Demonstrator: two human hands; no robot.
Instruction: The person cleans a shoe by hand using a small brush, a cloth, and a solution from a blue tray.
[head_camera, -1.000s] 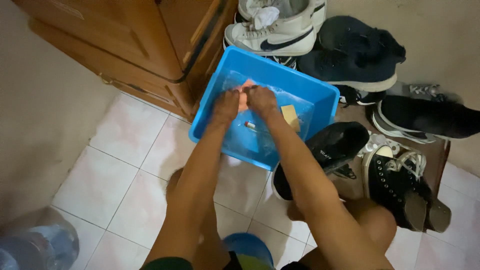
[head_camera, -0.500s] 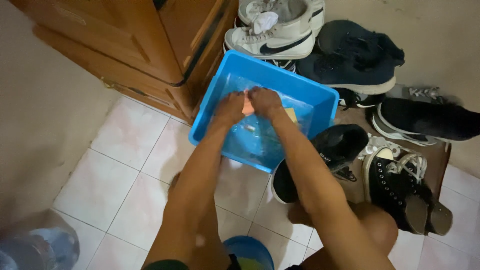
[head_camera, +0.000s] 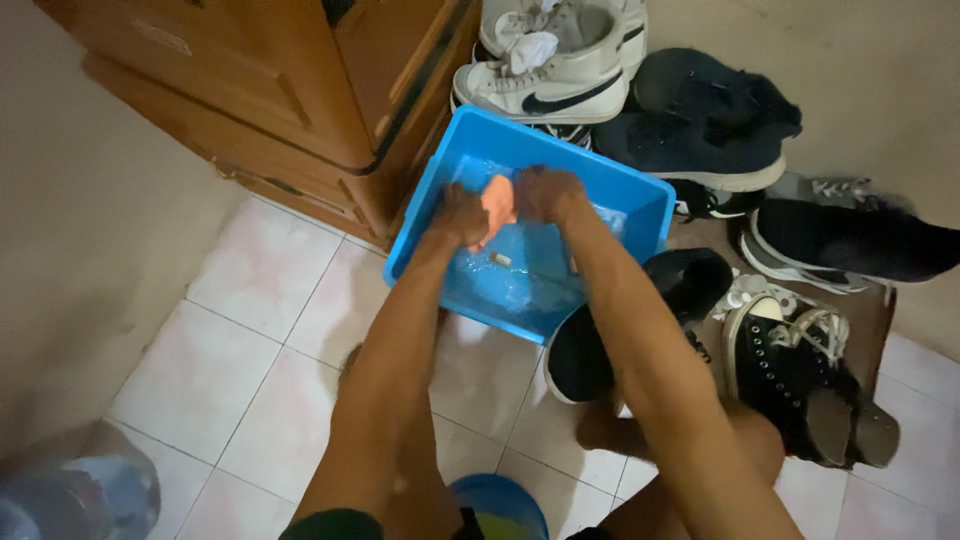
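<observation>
Orange cloth (head_camera: 497, 203) is gripped between both hands above a blue plastic basin (head_camera: 640, 205). Left hand (head_camera: 462, 216) is closed on the left side of the cloth; right hand (head_camera: 548, 194) is closed on its right side, knuckles up. Both hands sit close together, touching the cloth, just over the water in the basin. A small pale object (head_camera: 502, 260) lies in the water below the hands; its kind cannot be determined.

Basin position: on a white tiled floor (head_camera: 250, 330), its left rim just beside a wooden cabinet (head_camera: 300, 90).

Surrounding items:
- White high-top sneaker (head_camera: 560, 80) behind the basin, near the cabinet.
- Dark blue shoes (head_camera: 710, 125) behind the basin's right corner.
- Black slip-on shoe (head_camera: 600, 335) touching the basin's near right edge.
- Black lace-up sneaker (head_camera: 790, 370) further right.
- Black shoe (head_camera: 860, 240) near the right wall.
- Clear plastic bottle (head_camera: 70, 490) at the lower left, well apart from the basin.
</observation>
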